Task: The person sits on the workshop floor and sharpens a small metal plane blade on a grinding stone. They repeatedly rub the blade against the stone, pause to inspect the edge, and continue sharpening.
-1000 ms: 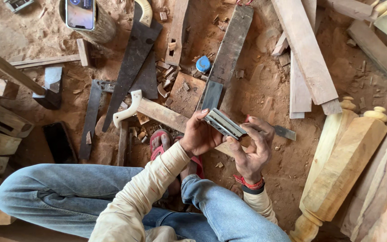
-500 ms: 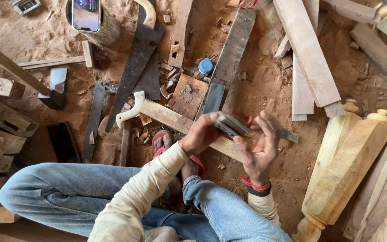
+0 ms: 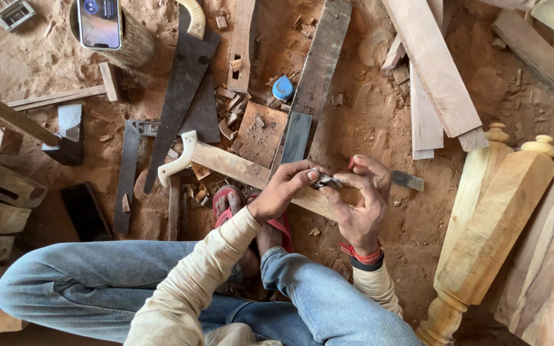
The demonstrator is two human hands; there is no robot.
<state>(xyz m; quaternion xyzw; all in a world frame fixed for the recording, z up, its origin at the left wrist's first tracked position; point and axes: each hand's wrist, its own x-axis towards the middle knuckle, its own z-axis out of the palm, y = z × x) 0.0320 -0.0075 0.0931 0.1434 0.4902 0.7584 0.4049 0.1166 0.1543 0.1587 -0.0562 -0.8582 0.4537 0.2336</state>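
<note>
Where the two hands meet above the sandy floor (image 3: 367,122), a small metal tool (image 3: 326,182) is pinched between them, and its long axis is seen to run nearly level, from the left hand (image 3: 283,191) across to the right hand (image 3: 361,204). The left fingers (image 3: 308,172) are closed narrowly on its near end from above, while the right fingers (image 3: 347,182) are curled over its middle, so that most of it is hidden. Beyond the right fingers, a flat grey blade (image 3: 407,181) is seen projecting outward; whether it belongs to the same tool cannot be told. The metal looks dull, thin and straight-edged. Just beneath the fingers a pale wooden batten (image 3: 238,168) is laid slantwise, and both hands are equally close to the tool.
</note>
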